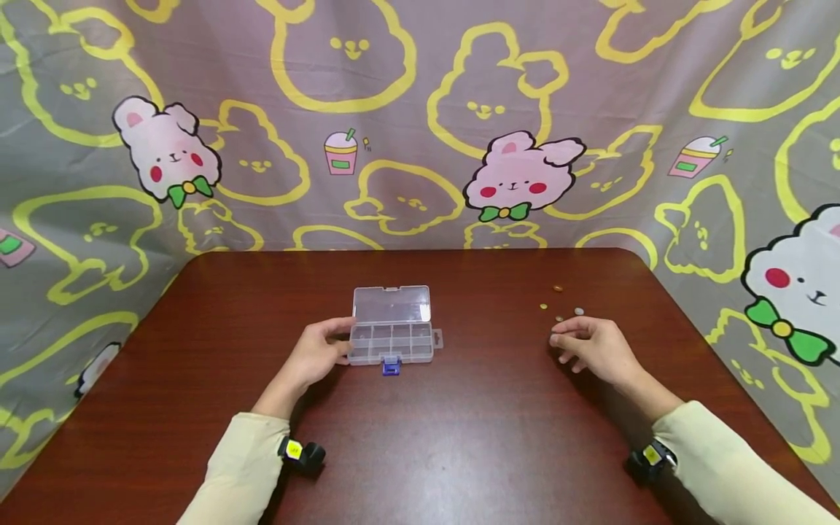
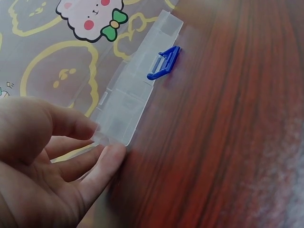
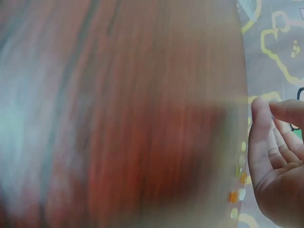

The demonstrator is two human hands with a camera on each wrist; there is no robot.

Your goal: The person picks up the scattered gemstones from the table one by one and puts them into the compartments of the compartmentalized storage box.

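A clear plastic compartment box (image 1: pixel 391 343) lies on the table with its lid (image 1: pixel 391 304) raised back and its blue latch (image 1: pixel 391 367) at the front. Its compartments look bare. My left hand (image 1: pixel 319 351) grips the box's left end, thumb in front and fingers behind, also seen at the box's end (image 2: pixel 116 123) in the left wrist view. My right hand (image 1: pixel 597 350) is over the table's right side, thumb and index fingertips together on what looks like a small bead, mostly hidden. Small bead-like pieces lie beyond it: orange (image 1: pixel 558 288), yellow (image 1: pixel 543 306) and whitish (image 1: pixel 579 311).
The brown wooden table (image 1: pixel 459 430) reaches back to a patterned cloth (image 1: pixel 407 146), which also hangs at both sides. A hanging tab (image 1: pixel 437 338) juts from the box's right end. Black wrist cameras (image 1: pixel 311 458) sit on both sleeves.
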